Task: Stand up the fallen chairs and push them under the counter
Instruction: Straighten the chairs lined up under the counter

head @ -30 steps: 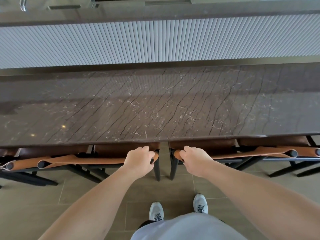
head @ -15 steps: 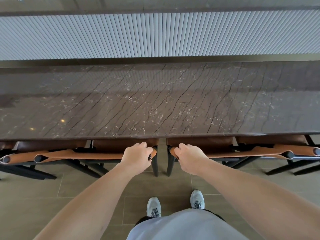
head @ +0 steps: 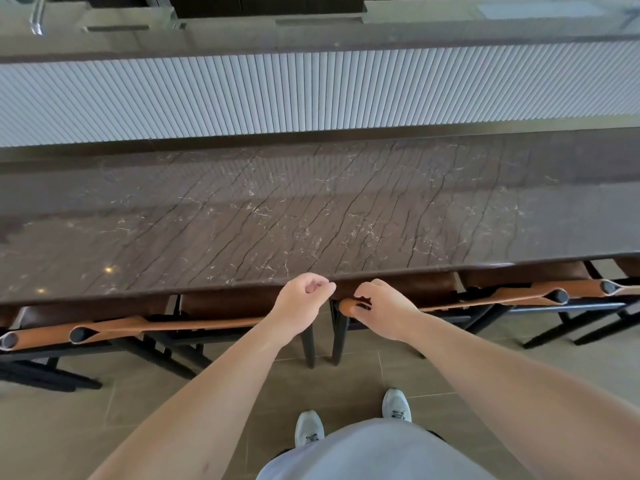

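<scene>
A: How far along does this look?

B: Near the end, I'd judge. Four chairs show along the near edge of the dark brown veined marble tabletop [head: 311,216], all upright, seats tucked beneath it. No fallen chair is in view (what lies outside the frame, I cannot tell).

A: And the hands?

B: The left hand [head: 300,306] hangs at about 12 o'clock from the person's shoes, fingers loosely curled and holding nothing, above the right end of the left middle chair's tan leather back strap [head: 194,323]. The right hand [head: 382,311], just beside it toward 1 o'clock, curls its fingers over the rounded end of the right middle chair's tan leather back strap [head: 485,301].

A: So what's left?

B: Probably letting go on the right, perhaps a last nudge inward.

A: Materials?

B: The straps are smooth leather slings wrapped round black cylindrical posts; the frames are slim black legs, matte. The seats look darker brown leather. The stone is polished, with pale veins and dark diagonal cracks. Beyond it, at 12 o'clock, runs a white fluted panel [head: 311,91]. The floor is large beige tiles [head: 69,427].
</scene>
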Motion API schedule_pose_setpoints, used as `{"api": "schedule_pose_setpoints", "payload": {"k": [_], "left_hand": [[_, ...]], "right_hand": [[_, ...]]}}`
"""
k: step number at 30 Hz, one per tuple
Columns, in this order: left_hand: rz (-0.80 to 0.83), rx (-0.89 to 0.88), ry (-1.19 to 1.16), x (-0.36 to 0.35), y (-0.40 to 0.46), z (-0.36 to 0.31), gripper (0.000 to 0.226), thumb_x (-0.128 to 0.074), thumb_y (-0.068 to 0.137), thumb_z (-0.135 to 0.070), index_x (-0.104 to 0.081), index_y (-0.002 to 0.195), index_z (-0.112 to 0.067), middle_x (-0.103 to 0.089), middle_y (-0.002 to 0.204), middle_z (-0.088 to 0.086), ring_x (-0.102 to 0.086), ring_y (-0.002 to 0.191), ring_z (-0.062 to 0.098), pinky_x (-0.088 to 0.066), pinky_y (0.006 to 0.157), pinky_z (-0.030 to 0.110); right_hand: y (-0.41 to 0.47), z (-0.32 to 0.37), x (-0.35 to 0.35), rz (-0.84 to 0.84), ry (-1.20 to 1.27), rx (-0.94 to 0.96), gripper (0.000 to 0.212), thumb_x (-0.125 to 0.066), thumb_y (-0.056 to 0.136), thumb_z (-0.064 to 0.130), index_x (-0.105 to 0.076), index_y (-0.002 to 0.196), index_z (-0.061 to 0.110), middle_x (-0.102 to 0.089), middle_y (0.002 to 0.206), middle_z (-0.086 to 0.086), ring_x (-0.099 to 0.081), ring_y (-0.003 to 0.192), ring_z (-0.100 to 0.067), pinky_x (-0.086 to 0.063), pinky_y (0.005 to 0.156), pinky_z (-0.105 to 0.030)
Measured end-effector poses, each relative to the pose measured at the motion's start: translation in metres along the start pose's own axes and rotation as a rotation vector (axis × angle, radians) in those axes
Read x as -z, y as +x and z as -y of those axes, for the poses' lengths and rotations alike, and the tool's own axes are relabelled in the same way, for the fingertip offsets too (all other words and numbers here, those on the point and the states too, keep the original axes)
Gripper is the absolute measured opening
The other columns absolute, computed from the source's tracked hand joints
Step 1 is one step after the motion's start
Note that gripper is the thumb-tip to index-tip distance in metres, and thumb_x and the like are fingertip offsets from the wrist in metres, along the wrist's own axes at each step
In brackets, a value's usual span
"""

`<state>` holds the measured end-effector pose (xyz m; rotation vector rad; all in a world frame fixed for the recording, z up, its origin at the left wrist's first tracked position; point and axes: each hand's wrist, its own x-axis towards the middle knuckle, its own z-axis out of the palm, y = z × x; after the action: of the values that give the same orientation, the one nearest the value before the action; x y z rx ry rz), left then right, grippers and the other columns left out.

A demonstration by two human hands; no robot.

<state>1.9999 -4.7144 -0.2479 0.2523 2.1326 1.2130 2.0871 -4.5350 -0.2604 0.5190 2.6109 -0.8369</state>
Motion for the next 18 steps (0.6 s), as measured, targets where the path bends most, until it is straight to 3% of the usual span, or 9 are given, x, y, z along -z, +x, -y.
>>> {"api": "schedule_pose_setpoints", "payload": {"k": [3,6,11,15,18], "left_hand": [[-0.004,0.092,-0.292,0.002,-0.003,-0.011,0.027,-0.058,0.084,-0.051,-0.069,0.097,-0.03,-0.073,0.095,-0.003,-0.07,0.089,0.014,-0.053,0.083,0.032],[0.011,0.125,-0.439,0.005,-0.007,-0.014,0.027,-0.058,0.088,-0.043,-0.072,0.1,-0.024,-0.075,0.086,0.0,-0.072,0.088,0.017,-0.052,0.08,0.031],[0.071,0.148,-0.572,-0.001,-0.017,-0.019,0.026,-0.051,0.1,-0.034,-0.07,0.108,-0.018,-0.073,0.095,0.007,-0.069,0.091,0.023,-0.052,0.09,0.038],[0.104,0.134,-0.707,-0.014,-0.025,-0.032,0.028,-0.048,0.101,-0.032,-0.07,0.112,-0.019,-0.072,0.096,0.004,-0.068,0.091,0.019,-0.05,0.082,0.034],[0.128,0.051,-0.668,-0.029,-0.032,-0.048,0.027,-0.049,0.1,-0.03,-0.069,0.115,-0.022,-0.073,0.099,0.002,-0.07,0.096,0.019,-0.051,0.08,0.031]], "right_hand": [[-0.007,0.003,0.005,-0.129,0.342,-0.142,0.022,-0.063,0.092,0.035,-0.063,0.113,0.026,-0.061,0.11,0.01,-0.061,0.094,-0.011,-0.045,0.079,-0.026],[-0.015,0.007,0.008,-0.167,0.666,-0.244,0.007,-0.063,0.092,0.028,-0.066,0.099,0.028,-0.07,0.096,0.006,-0.068,0.088,-0.009,-0.053,0.073,-0.024],[-0.034,0.008,0.012,-0.193,1.091,-0.381,0.014,-0.06,0.095,0.026,-0.07,0.102,0.02,-0.074,0.099,-0.002,-0.073,0.082,-0.017,-0.059,0.069,-0.03],[-0.053,0.0,0.024,-0.257,1.303,-0.379,0.02,-0.058,0.096,0.026,-0.07,0.107,0.015,-0.076,0.099,-0.008,-0.074,0.088,-0.025,-0.058,0.064,-0.033],[-0.067,-0.01,0.04,-0.296,1.385,-0.318,0.024,-0.055,0.097,0.028,-0.069,0.111,0.014,-0.075,0.102,-0.009,-0.073,0.093,-0.025,-0.057,0.067,-0.033]]}}
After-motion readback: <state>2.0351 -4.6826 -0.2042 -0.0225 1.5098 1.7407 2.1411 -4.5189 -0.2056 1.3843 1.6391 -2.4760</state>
